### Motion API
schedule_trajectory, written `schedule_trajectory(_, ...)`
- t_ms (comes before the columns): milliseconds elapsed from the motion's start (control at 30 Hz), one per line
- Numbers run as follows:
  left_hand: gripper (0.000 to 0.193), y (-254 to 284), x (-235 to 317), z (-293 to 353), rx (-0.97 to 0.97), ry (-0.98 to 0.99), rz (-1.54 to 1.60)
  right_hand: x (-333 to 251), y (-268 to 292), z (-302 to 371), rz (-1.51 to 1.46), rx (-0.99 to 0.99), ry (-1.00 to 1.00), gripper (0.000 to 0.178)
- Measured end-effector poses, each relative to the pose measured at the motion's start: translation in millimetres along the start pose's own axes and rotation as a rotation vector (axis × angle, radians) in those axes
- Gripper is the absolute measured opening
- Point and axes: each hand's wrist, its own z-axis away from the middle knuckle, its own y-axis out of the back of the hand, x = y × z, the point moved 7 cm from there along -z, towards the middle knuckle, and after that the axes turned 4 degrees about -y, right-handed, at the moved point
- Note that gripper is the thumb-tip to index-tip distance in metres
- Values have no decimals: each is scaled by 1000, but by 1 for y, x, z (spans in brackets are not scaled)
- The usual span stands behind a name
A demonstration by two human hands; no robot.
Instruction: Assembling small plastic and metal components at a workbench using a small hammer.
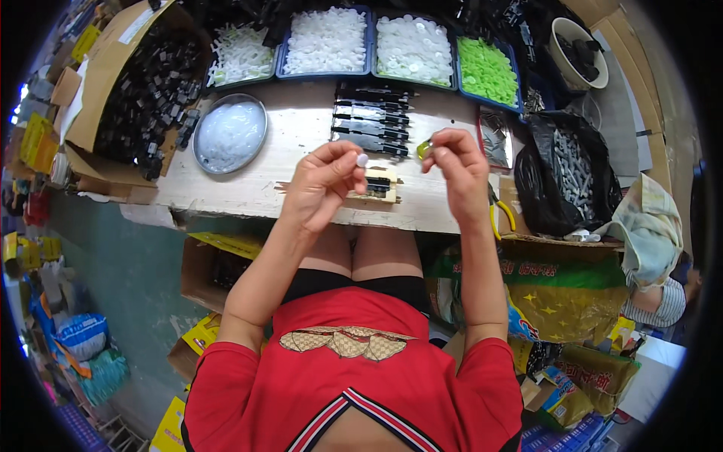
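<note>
My left hand (322, 179) is closed, pinching a small white round plastic piece (362, 160) between thumb and fingertips. A small yellow-green piece (423, 150) sits in the fingertips of my right hand (461, 167), which is also closed. Both hands are raised over the table, a little apart. Between and below them, a pale block (392, 186) lies near the front edge with a black part (376, 184) in it. Beyond, a stack of black and silver assembled parts (373, 124) lies side by side.
Along the back stand blue trays of white pieces (325, 41) and green pieces (488, 71). A round metal dish (262, 135) of whitish material and a carton of black parts (154, 90) are left. Yellow-handled pliers (503, 215) and a black bag of screws (576, 177) are right.
</note>
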Motion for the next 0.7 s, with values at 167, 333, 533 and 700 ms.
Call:
schedule_trajectory(167, 13, 2, -22, 15, 7, 89, 122, -2, -52, 18, 64, -118, 142, 10)
schedule_trajectory(333, 14, 8, -25, 25, -9, 97, 194, -6, -68, 22, 300, -91, 327, 12)
schedule_trajectory(533, 16, 8, -25, 28, -25, 89, 221, -12, -75, 24, 393, -77, 426, 12)
schedule_trajectory(700, 18, 11, -26, 29, -18, 75, 237, -17, -79, 26, 528, -81, 465, 13)
